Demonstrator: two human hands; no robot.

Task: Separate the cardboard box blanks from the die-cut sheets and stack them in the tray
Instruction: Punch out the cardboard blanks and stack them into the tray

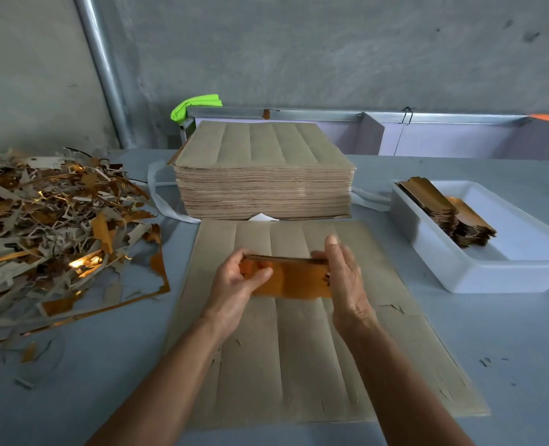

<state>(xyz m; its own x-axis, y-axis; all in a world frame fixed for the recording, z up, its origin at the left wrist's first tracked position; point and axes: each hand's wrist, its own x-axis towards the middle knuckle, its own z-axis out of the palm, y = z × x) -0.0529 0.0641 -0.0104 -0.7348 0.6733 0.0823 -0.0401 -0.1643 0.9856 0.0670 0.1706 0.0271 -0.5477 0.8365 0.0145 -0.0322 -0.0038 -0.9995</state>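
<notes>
A small bundle of gold-faced blanks (294, 278) is being held above a die-cut sheet (298, 349) lying flat under both forearms. The left hand (237, 284) is being curled round the bundle's left end, thumb laid across its face, while the right hand (347, 278) is being pressed flat against the right end, fingers straight. Beyond the right hand, a white tray (479, 272) is holding stacked blanks (453, 214). Past both hands, a sheet pile (263, 175) is sitting; scrap (51, 226) is lying left of the left hand.
</notes>
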